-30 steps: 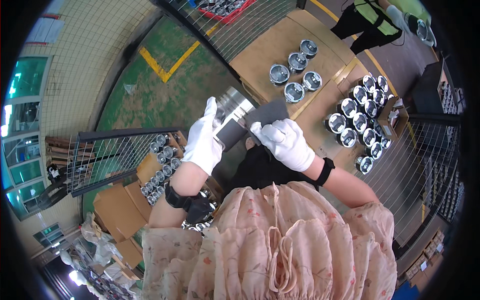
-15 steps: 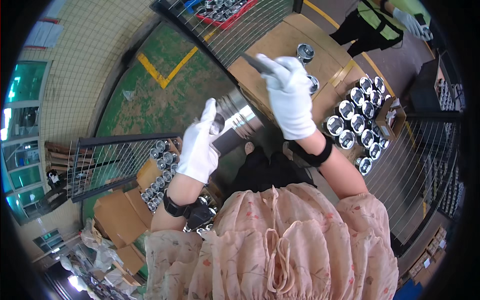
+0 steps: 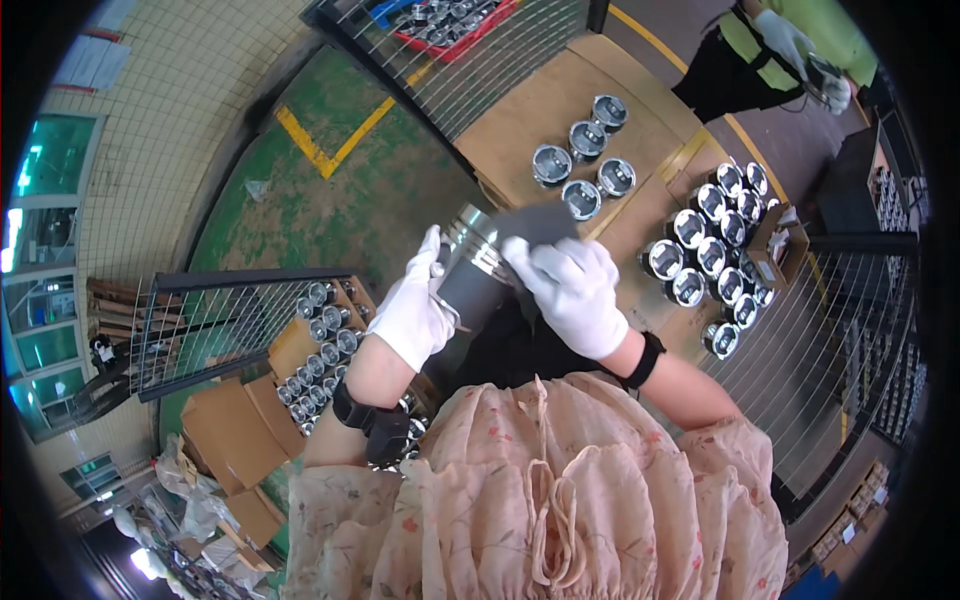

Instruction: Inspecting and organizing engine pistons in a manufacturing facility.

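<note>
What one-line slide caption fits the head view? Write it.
Gloved left hand holds a metal piston while the right hand presses a grey sheet to it, above rows of pistons.

**Workshop floor, tiled wall and wire cages**

Green painted floor [image 3: 300,200] in the upper middle of the frame, worn and marked with yellow lines [image 3: 330,150] meeting at an angle. Pale tiled wall [image 3: 180,110] along the upper left, with teal-tinted windows [image 3: 45,170] at the far left edge, bright with daylight. Brown work surface [image 3: 540,110] in the upper centre, running towards the right. Black wire-mesh cage [image 3: 470,50] at the top, another wire panel [image 3: 210,320] at the left middle, more mesh [image 3: 830,340] at the right. Flattened cardboard sheets [image 3: 235,435] at the lower left, crumpled plastic wrap [image 3: 190,500] just below them.
</note>
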{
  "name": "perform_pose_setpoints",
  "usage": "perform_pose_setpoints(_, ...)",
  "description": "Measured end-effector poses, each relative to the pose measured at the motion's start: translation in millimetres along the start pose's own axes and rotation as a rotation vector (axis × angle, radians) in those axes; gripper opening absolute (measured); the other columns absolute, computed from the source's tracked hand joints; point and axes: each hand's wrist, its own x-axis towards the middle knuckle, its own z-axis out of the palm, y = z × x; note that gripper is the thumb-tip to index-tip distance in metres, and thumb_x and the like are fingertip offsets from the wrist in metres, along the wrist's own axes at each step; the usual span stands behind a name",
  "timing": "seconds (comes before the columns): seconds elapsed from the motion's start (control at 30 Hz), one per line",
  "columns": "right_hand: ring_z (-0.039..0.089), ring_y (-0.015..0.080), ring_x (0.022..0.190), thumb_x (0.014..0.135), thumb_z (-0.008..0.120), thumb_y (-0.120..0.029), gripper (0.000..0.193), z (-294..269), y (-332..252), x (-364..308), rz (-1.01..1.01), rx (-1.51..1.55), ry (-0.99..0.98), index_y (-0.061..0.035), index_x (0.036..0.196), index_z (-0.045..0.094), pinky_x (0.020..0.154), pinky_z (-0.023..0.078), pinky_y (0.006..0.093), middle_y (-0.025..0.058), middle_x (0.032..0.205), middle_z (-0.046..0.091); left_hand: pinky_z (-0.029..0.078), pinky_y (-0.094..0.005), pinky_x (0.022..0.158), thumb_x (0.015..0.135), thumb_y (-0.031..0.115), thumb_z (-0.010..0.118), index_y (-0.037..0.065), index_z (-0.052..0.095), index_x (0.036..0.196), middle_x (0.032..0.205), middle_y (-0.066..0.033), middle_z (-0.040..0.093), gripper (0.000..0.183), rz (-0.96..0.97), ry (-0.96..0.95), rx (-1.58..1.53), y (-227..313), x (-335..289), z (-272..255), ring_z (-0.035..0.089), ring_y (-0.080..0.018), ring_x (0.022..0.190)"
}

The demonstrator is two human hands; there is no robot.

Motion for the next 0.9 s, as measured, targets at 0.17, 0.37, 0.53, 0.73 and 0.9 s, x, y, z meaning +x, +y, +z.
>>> perform_pose_setpoints(0.17,0.057,0.0196,0.079,0.071,0.066,-0.014,0.031,-6.3,8.5,37.5,0.065,0.168,-0.167,-0.0167,0.101,0.070,0.069,0.045,0.0335,0.0012,0.088,0.059,0.055,-0.0396,0.086,0.097,0.036,0.052,0.006,0.053,0.121,0.110,-0.0104,0.062,0.038,0.064,-0.185,0.090,-5.9,36.0,-13.2,0.063,-0.0230,0.099)
perform_pose_setpoints(0.37,0.061,0.0286,0.072,0.076,0.063,-0.013,0.018,5.2,104.3,-108.6,0.741,0.031,-0.352,-0.0169,0.092,0.072,0.062,0.047,0.0414,0.0090,0.075,0.062,0.047,-0.0408,0.097,0.101,0.041,0.034,0.005,0.050,0.129,0.125,-0.0131,0.058,0.048,-0.009,-0.283,0.136,-17.2,26.9,-24.6,0.059,-0.0255,0.110)
perform_pose_setpoints(0.53,0.062,0.0269,0.079,0.075,0.063,-0.008,0.026,-86.5,252.4,-252.7,1.159,-0.570,0.350,-0.0190,0.097,0.071,0.073,0.051,0.0382,0.0089,0.084,0.065,0.052,-0.0402,0.088,0.096,0.038,0.054,0.003,0.051,0.124,0.115,-0.0129,0.060,0.045,0.104,-0.076,0.238,-17.9,30.9,-55.0,0.063,-0.0234,0.100)
perform_pose_setpoints(0.73,0.061,0.0300,0.091,0.079,0.066,-0.017,0.029,-157.4,368.1,-298.9,1.247,-0.926,0.165,-0.0230,0.108,0.065,0.076,0.050,0.0420,0.0072,0.097,0.065,0.049,-0.0258,0.080,0.085,0.019,0.072,-0.006,0.043,0.128,0.106,-0.0089,0.057,0.057,0.493,0.270,0.619,-46.4,35.8,-42.6,0.057,-0.0136,0.092)
perform_pose_setpoints(0.9,0.049,0.0350,0.118,0.080,0.062,-0.022,0.040,-90.7,379.0,-298.0,1.400,-0.676,-0.583,-0.0155,0.119,0.053,0.096,0.041,0.0493,0.0135,0.129,0.050,0.051,-0.0281,0.077,0.087,0.020,0.070,-0.009,0.042,0.128,0.110,-0.0145,0.058,0.058,0.666,0.194,0.778,-36.4,3.4,-64.2,0.060,-0.0179,0.092)
